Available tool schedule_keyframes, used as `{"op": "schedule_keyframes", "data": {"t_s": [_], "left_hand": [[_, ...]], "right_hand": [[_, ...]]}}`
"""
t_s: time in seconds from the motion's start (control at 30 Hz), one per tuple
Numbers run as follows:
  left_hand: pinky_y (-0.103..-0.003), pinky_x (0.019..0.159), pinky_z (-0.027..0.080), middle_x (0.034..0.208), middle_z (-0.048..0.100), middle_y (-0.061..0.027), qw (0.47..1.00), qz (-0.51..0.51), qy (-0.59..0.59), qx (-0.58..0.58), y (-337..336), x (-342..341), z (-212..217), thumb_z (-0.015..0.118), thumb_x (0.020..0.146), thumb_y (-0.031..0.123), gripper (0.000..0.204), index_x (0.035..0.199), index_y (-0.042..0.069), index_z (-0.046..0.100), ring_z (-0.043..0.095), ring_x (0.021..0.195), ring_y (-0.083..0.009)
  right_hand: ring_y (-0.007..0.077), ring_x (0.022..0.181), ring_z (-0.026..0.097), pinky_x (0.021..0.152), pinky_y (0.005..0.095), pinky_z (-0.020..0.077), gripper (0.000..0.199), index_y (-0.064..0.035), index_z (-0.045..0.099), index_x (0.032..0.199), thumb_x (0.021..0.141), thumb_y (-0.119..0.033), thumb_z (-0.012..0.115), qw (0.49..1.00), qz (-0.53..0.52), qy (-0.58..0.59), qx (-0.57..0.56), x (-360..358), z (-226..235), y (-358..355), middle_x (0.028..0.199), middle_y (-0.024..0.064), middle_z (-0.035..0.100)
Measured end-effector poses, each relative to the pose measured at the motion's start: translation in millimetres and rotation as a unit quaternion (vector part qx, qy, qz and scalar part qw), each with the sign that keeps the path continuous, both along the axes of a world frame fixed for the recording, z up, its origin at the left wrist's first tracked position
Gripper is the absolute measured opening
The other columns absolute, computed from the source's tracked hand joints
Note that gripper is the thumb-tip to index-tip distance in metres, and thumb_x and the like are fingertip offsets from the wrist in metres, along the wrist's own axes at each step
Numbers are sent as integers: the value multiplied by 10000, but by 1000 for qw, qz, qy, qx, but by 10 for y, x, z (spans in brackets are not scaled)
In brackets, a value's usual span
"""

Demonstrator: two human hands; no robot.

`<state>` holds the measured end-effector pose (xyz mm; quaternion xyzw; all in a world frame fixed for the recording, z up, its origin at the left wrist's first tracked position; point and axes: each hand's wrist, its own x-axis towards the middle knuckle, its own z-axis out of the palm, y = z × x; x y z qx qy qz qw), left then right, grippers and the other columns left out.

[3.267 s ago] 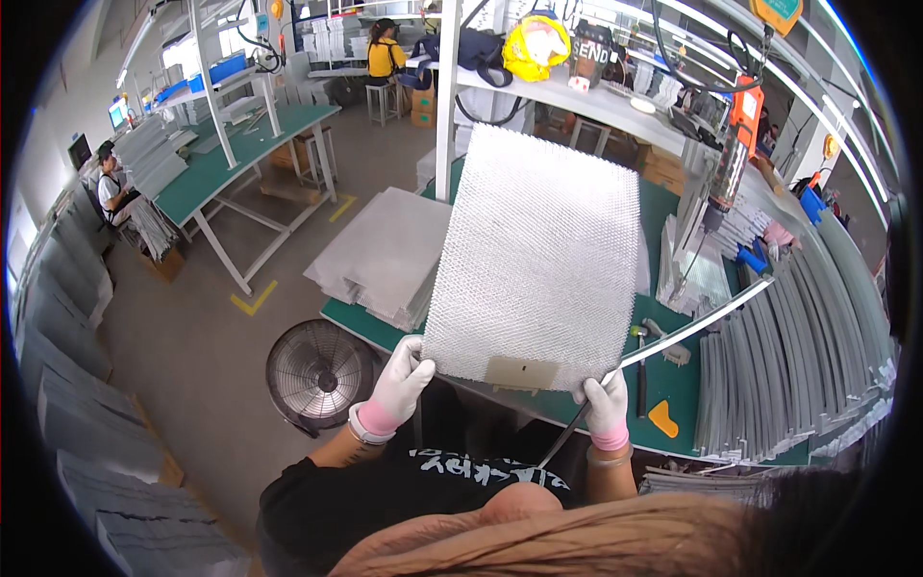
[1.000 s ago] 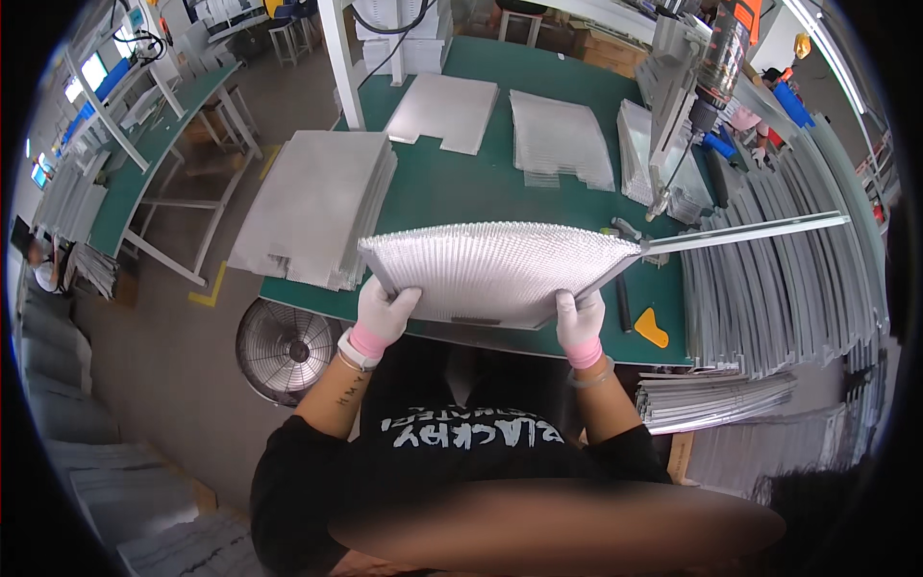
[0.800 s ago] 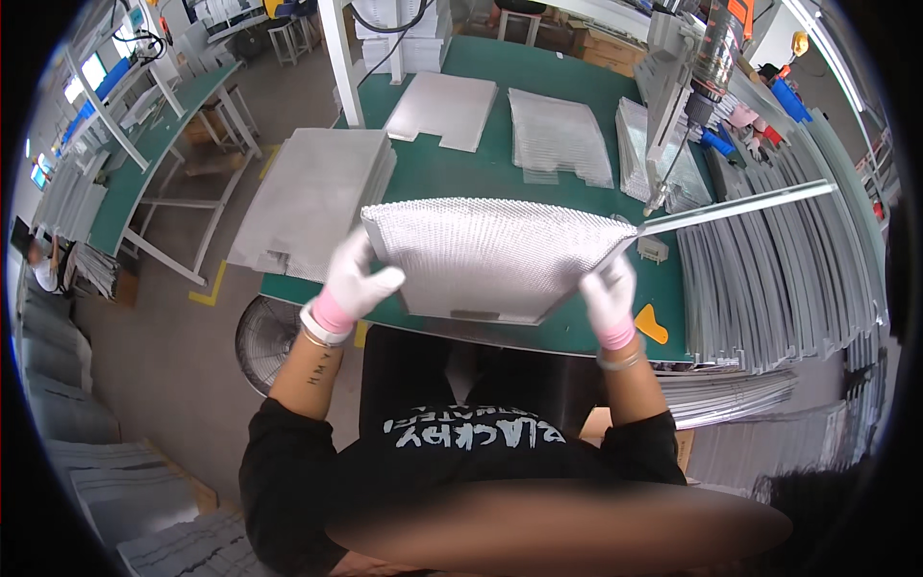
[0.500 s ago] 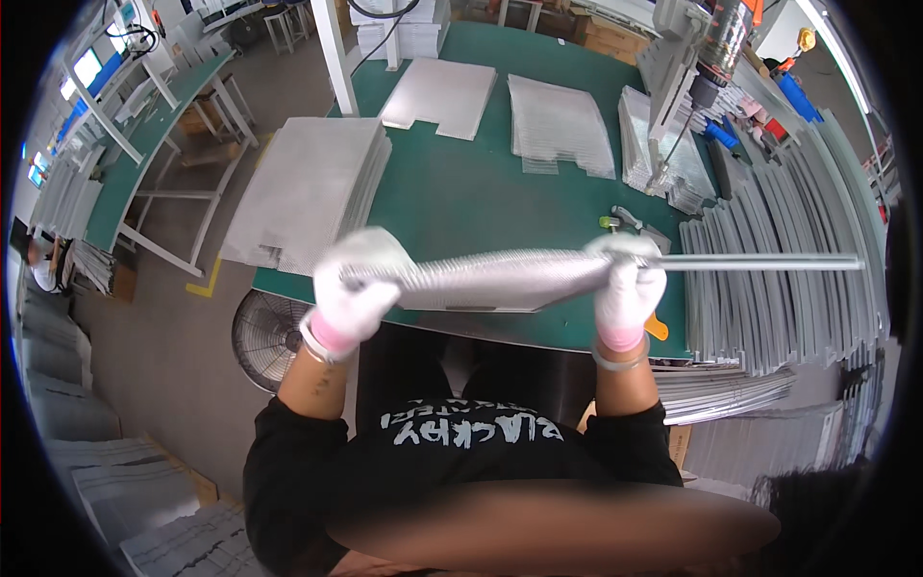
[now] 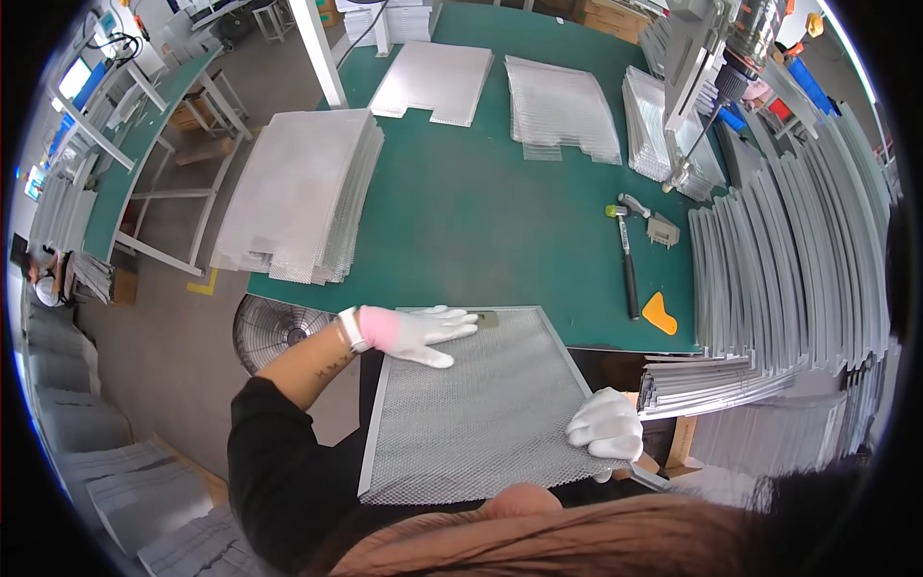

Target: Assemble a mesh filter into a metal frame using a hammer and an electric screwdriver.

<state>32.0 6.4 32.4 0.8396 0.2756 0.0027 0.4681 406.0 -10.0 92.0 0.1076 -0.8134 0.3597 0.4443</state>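
Note:
A silver mesh filter panel (image 5: pixel 481 404) lies partly on the table's front edge and reaches back over my lap. Thin metal framing shows along its left, far and right sides, while mesh runs bare at its near edge. My left hand (image 5: pixel 423 337), in a white glove with a pink cuff, rests flat near the far left corner, fingers spread. Beside the fingertips is a small rectangular cutout (image 5: pixel 488 320). At the panel's near right side my gloved right hand (image 5: pixel 607 425) has its fingers curled round the edge. A metal frame strip (image 5: pixel 646 475) sticks out below that hand.
On the green table (image 5: pixel 461 221) lie a hammer (image 5: pixel 627 264), an orange scraper (image 5: pixel 660 313) and mesh stacks at left (image 5: pixel 298 192) and back (image 5: pixel 562 106). A power drill (image 5: pixel 745 53) hangs at upper right. Frame strips (image 5: pixel 769 269) pile up along the right; a fan (image 5: pixel 279 332) stands lower left.
The panel, edge-on above the table before, now lies face up nearer my body. My left hand has gone from gripping its edge to lying flat; my right hand has come down toward me.

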Motion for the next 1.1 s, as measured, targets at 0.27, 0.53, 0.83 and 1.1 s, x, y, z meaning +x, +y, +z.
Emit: {"op": "schedule_keyframes", "data": {"t_s": [0.27,0.53,0.83,1.1], "left_hand": [[-466,1233,67,1625,134,-216,997,-69,26,20,644,723,-273,348,1019,553,804,1549,-20,151,69,1520,-344],[-368,1054,426,1239,651,-171,992,99,34,-75,681,439,397,404,1034,471,564,1231,-3,639,589,1187,-300],[-358,667,525,854,698,-157,753,419,-438,257,-357,-100,1228,768,799,165,230,866,-24,656,663,742,-239],[-311,423,421,684,635,-93,739,304,-510,317,-353,34,1141,671,850,79,176,707,-4,612,587,481,-255]], "right_hand": [[282,623,678,467,330,513,510,-47,483,671,878,-468,684,996,47,44,64,-178,103,162,734,150,650],[219,573,659,487,315,494,386,-56,536,842,1010,-403,525,987,-135,74,35,-312,371,105,683,86,647],[232,674,671,642,339,549,167,19,656,839,910,-133,660,927,-288,100,-219,-914,775,855,800,158,703],[241,606,662,553,344,519,230,-40,655,950,964,-269,636,972,-157,96,-144,-722,472,785,745,121,693]]}}
